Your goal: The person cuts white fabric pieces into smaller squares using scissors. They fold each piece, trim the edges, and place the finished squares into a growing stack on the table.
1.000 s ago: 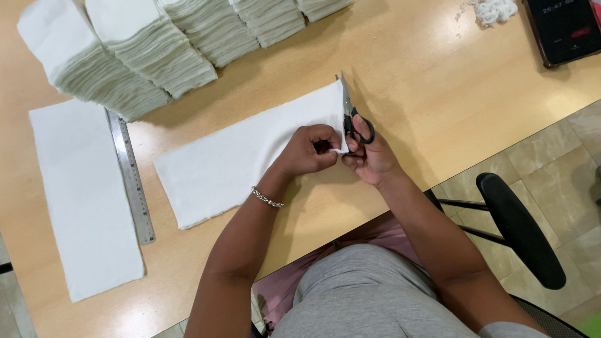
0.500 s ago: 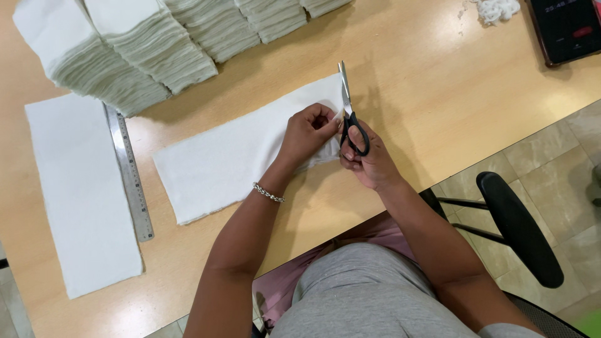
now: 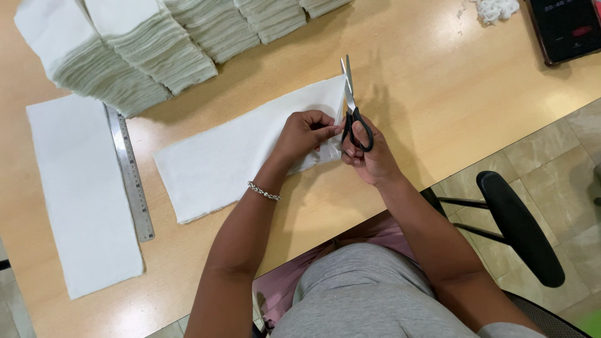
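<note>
A long white cloth strip (image 3: 250,153) is laid flat on the wooden surface (image 3: 438,81), its right end gathered under both hands. That end is pinched and lifted slightly by the left hand (image 3: 305,134), fingers closed on the fabric. Black-handled scissors (image 3: 352,106) are gripped by the right hand (image 3: 369,159), fingers closed through the loops; the blades are seen nearly together along the strip's right edge. Compared with a second ago, the blades have been advanced further up the edge, so the trim looks close to finished. A metal ruler (image 3: 129,172), a second white strip (image 3: 81,194) and stacks of folded cloths (image 3: 125,50) are seen to the left.
</note>
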